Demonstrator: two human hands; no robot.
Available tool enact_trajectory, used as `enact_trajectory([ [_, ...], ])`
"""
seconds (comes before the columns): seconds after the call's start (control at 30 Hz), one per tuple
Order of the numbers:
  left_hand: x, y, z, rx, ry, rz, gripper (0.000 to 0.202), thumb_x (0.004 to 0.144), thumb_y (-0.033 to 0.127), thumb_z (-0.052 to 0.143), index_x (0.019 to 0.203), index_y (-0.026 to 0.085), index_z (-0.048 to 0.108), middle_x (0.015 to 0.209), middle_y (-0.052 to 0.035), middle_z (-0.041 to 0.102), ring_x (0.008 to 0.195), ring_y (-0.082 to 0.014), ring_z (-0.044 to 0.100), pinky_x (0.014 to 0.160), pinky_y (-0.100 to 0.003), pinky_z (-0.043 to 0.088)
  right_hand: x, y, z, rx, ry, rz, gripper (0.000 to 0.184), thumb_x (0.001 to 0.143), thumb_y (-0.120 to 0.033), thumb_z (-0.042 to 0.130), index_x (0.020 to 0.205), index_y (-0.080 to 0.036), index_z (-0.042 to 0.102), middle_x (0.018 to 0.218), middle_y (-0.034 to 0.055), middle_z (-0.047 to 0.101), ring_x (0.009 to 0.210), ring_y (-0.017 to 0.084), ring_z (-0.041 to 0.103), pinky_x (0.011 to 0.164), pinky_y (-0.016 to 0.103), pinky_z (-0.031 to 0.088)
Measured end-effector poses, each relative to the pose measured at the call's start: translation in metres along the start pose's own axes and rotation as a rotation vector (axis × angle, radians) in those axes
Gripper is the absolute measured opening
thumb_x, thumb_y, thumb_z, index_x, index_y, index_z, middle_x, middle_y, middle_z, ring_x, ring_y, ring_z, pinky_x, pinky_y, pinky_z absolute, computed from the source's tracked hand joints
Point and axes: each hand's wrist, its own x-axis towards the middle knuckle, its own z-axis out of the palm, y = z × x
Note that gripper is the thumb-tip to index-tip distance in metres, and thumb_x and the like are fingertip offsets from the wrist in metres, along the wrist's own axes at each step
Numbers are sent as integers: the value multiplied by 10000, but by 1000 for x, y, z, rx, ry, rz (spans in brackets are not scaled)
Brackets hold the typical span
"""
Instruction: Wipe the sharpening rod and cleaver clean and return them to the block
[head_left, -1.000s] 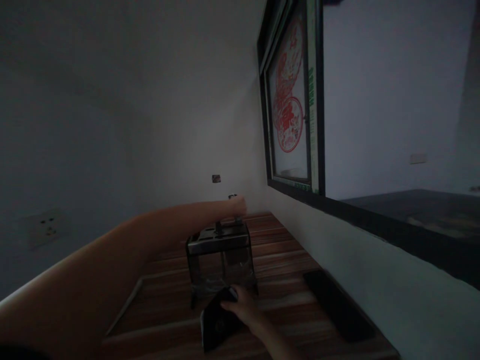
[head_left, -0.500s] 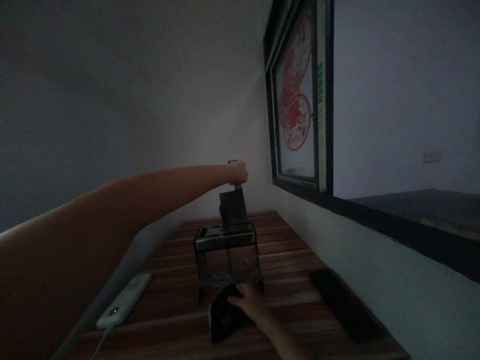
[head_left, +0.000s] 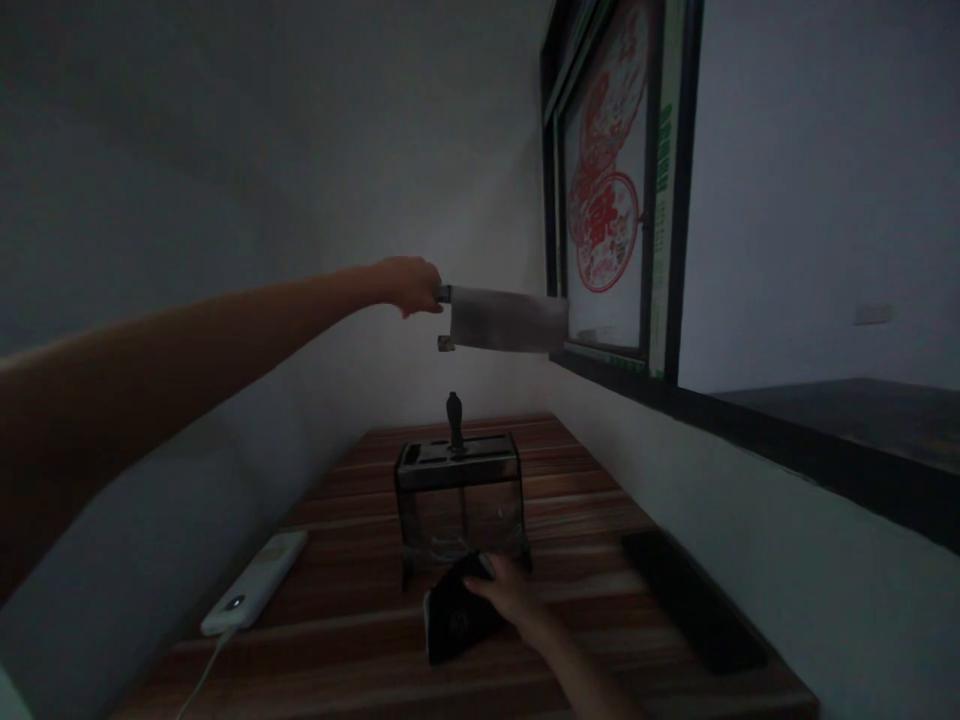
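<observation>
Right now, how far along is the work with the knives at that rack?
Done: the cleaver is clear of the knife rack, held level above it by the left hand. In hand: the right hand rests on a dark flat object before the rack; its grip is unclear. Left: one knife handle stands in the rack.

The red paper cutting [head_left: 600, 190] on the window pane [head_left: 611, 315] shows one large character inside a ring (too dim and blurred to read with certainty). The green strip [head_left: 663, 150] beside it carries small print, which is illegible.
</observation>
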Motion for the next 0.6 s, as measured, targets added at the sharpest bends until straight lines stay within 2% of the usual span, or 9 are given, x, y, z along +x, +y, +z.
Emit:
enact_trajectory([
  [0.07, -22, -3, 13, -116, -129, -15, 486, 748, 396, 511, 554, -45, 579, 374, 26, 475, 486, -41, 509, 630, -189, 387, -1, -1, -1, -8, 1, 3, 320, 603, -294, 646, 888, -151, 623, 902, 54, 657, 923, 246, 577, 836, 352, 403],
  [0.17, -64, 5, 40, -314, -181, -49, 525, 831, 439, 373, 610, 9, 577, 399, 44, 484, 403, 0, 429, 521, -127, 342, -4, -5, -2, 0, -4, -1, 312, 619, -293, 628, 900, -158, 620, 920, 54, 656, 922, 238, 578, 842, 344, 401],
  [0.23, -99, 17, 60, -792, -162, -165, 508, 812, 487, 391, 545, 73, 515, 372, 55, 432, 377, -8, 368, 466, -143, 314, -6, -7, -3, 4, -1, -7, 326, 625, -299, 624, 918, -156, 616, 949, 58, 649, 940, 235, 571, 851, 343, 397],
  [0.3, -137, 36, 80, -1212, -197, -245, 460, 776, 495, 432, 482, 142, 419, 349, 66, 353, 362, -20, 305, 421, -166, 271, -6, -8, -2, -7, 0, -13, 335, 627, -318, 627, 921, -157, 618, 958, 58, 646, 951, 238, 565, 853, 349, 398],
  [0.4, -199, 74, 107, -1735, -235, -373, 397, 613, 543, 575, 550, 184, 417, 394, 89, 280, 356, -31, 209, 368, -184, 173, -3, -5, -1, -48, 20, -9, 377, 617, -359, 641, 936, -158, 623, 960, 58, 644, 971, 243, 556, 868, 348, 390],
  [0.47, -237, 100, 123, -1873, -250, -436, 384, 562, 521, 637, 606, 181, 467, 435, 77, 327, 379, -39, 233, 376, -190, 180, -2, -3, 0, -62, 35, -10, 418, 610, -383, 649, 959, -154, 621, 982, 63, 638, 982, 244, 552, 877, 343, 384],
  [0.5, -253, 113, 130, -1925, -305, -436, 398, 536, 520, 659, 593, 177, 465, 435, 75, 325, 380, -40, 236, 377, -191, 177, -2, -2, 0, -63, 40, -12, 435, 608, -392, 652, 969, -153, 619, 997, 66, 634, 988, 245, 549, 881, 343, 381],
  [0.6, -288, 145, 145, -2140, -398, -418, 440, 529, 556, 655, 589, 174, 444, 437, 74, 314, 391, -42, 233, 388, -191, 182, -4, -4, -1, -50, 34, 11, 464, 604, -414, 658, 987, -156, 615, 1011, 65, 632, 994, 251, 546, 886, 358, 376],
])
